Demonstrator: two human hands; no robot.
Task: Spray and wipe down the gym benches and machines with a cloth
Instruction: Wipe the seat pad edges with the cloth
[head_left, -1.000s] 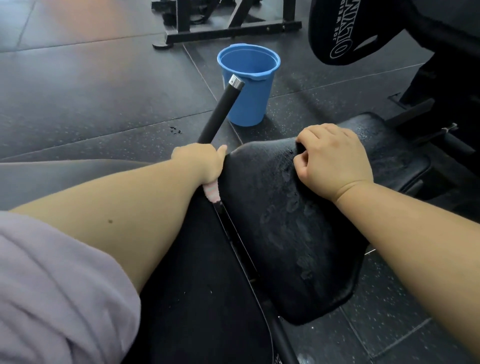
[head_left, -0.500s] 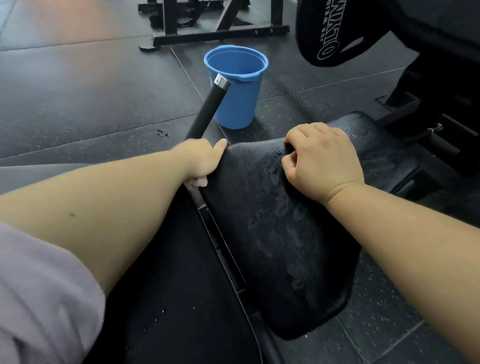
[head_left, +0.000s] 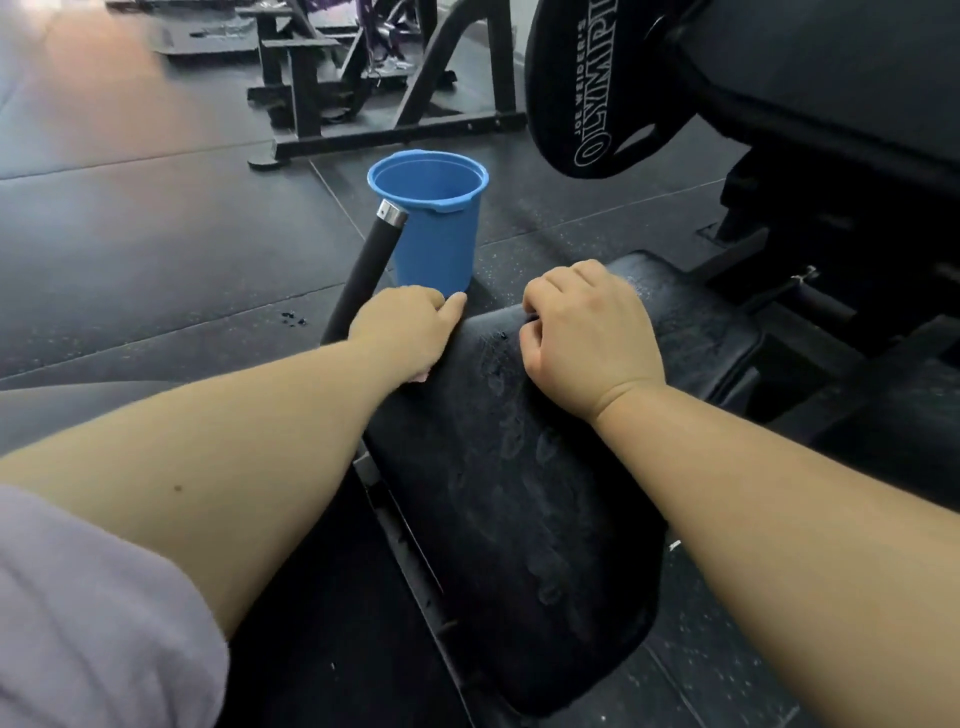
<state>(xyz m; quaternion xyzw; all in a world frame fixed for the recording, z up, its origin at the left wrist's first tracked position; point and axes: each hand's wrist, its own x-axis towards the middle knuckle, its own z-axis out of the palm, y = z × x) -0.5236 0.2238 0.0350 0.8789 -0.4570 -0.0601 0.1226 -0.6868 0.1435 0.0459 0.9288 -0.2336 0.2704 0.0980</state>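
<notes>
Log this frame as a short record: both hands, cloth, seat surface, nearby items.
left hand: holds a small pink cloth against the left edge of the black padded seat
right hand: fingers curled over the seat's far edge
seat surface: wet streaks, droplets
floor: blue plastic bucket, upright, beyond the hands
beside bucket: black foam-grip bar with chrome cap

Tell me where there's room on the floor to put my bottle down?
The big bare floor left of the blue bucket and the black handle, this side of the rack base, is free. The near half of the pad is bare but streaky. Crowded: the pad's far end, where the left hand with its cloth and the right hand sit.
</notes>
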